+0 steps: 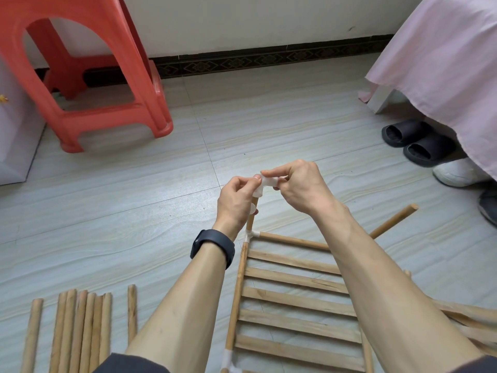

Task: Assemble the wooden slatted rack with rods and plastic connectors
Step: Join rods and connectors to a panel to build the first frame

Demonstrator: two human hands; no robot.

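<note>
1 view: a wide-angle camera worn on the head. It faces forward and down at the floor (121, 211), near the left hand (236, 200) and right hand (301, 187). The wall (242, 22) spans the top edge.

Rack (295, 301) cropped below (loose rods (80, 332) too), connector (265, 184) partly covered

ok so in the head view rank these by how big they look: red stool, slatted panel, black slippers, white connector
1. red stool
2. slatted panel, partly hidden and nearer the camera, so first place is unsure
3. black slippers
4. white connector
</note>
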